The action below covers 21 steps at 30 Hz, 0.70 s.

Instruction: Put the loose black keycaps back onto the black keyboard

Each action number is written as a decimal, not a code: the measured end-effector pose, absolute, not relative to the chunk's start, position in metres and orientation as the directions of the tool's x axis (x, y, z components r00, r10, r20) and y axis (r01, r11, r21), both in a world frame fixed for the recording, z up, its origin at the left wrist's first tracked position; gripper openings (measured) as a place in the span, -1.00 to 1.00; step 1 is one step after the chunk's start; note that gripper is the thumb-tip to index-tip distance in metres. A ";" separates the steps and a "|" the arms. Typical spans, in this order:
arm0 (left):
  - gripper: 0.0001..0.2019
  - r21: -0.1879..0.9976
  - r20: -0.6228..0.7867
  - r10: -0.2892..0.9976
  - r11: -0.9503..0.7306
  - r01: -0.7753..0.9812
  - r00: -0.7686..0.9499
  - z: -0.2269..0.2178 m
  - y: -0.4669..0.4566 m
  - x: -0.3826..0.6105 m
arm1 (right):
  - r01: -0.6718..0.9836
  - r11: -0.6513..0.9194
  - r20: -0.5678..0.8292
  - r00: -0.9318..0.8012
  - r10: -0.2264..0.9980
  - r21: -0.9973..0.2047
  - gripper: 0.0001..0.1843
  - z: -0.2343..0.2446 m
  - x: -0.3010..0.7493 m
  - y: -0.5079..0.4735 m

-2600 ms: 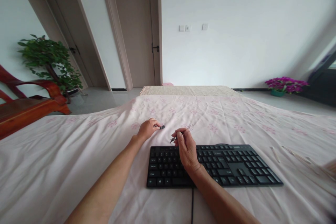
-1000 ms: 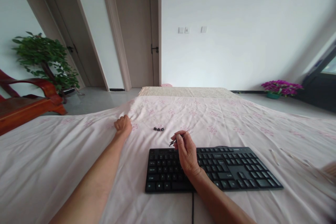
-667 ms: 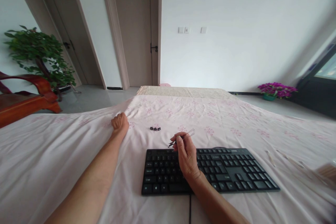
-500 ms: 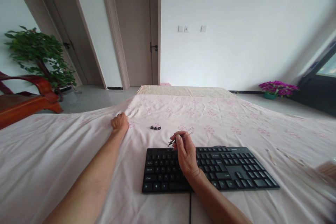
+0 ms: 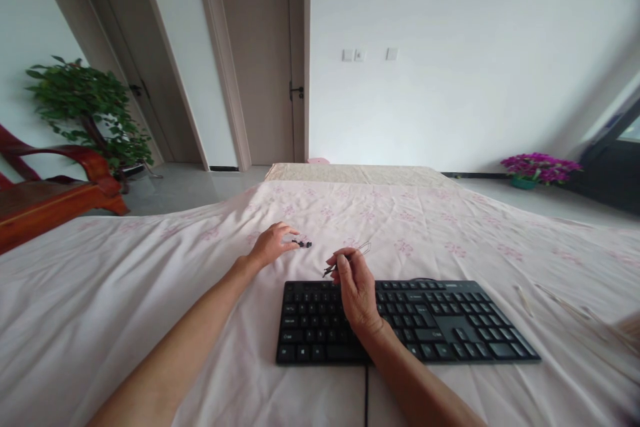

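My left hand [image 5: 273, 244] reaches over the cloth with thumb and fingers apart, at a few small black keycaps [image 5: 306, 244]. Whether the fingertips touch the nearest keycap I cannot tell. My right hand [image 5: 356, 283] is closed around a thin wire tool [image 5: 366, 248]; its wire loop sticks out at the far side and its dark tips point left. That hand hovers over the upper part of a black keyboard [image 5: 450, 323], covering some of its keys. The keyboard lies flat, its cable [image 5: 367, 393] running toward me.
A pale flowered cloth [image 5: 240, 347] covers the surface. Several cotton swabs [image 5: 524, 300] lie right of the keyboard, beside a blurred bundle at the right edge. Beyond stand a wooden chair [image 5: 60, 193], a green plant [image 5: 85, 100] and purple flowers [image 5: 540, 167].
My left hand has moved right from the cloth to the keycaps, and its curled fingers have opened. My right hand keeps the wire tool in nearly the same place. The view has shifted slightly.
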State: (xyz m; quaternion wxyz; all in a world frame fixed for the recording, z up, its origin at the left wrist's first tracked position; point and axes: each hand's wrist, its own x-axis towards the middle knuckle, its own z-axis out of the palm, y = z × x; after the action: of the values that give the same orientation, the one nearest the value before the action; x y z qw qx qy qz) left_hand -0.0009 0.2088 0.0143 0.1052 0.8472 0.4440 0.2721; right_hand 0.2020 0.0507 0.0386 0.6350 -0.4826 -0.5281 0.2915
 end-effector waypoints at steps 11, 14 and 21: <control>-0.89 0.400 0.375 0.779 -0.625 0.670 0.502 0.007 0.207 0.017 | 0.161 0.363 0.394 0.258 0.882 -0.918 -0.76 0.038 0.203 0.053; -0.87 0.386 0.366 0.790 -0.610 0.692 0.492 0.008 0.205 0.017 | 0.163 0.363 0.394 0.253 0.884 -0.917 -0.76 0.038 0.203 0.052; -0.69 0.333 0.373 0.779 -0.619 0.712 0.503 0.014 0.199 0.027 | 0.174 0.363 0.398 0.247 0.884 -0.915 -0.75 0.039 0.203 0.052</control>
State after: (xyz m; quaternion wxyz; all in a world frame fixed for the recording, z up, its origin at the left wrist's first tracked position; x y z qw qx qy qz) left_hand 0.0268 0.1991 0.0143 0.0679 0.8643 0.4313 0.2497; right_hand 0.2032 0.0519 0.0390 0.6218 -0.4868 -0.5431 0.2852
